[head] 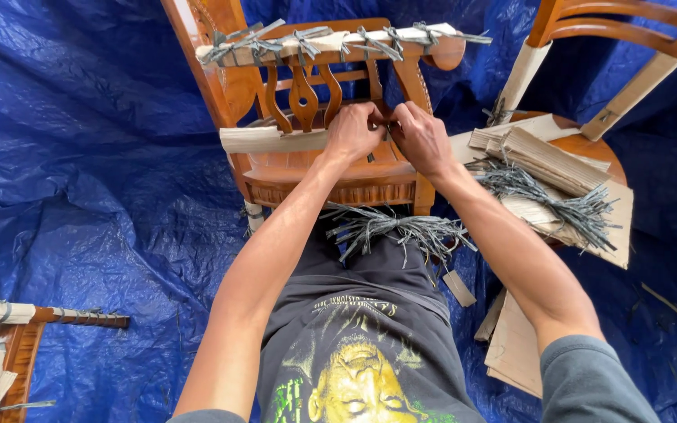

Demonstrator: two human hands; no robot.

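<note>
A carved wooden chair (331, 176) stands in front of me, its top rail wrapped in cardboard tied with several grey plastic cords (307, 39). A cardboard strip (264, 139) runs across the lower back of the chair. My left hand (352, 131) and my right hand (421, 137) meet at the middle of that strip, fingers pinched together on a grey cord there. What lies between the fingertips is mostly hidden. A bundle of loose grey cords (397, 229) rests on my lap.
A second wooden chair (589, 145) at the right holds folded cardboard strips (546, 160) and another bunch of grey cords (566, 205). More cardboard (515, 345) lies by my right knee. A wrapped chair part (9, 329) sits at the lower left. Blue tarp (80, 157) covers the floor.
</note>
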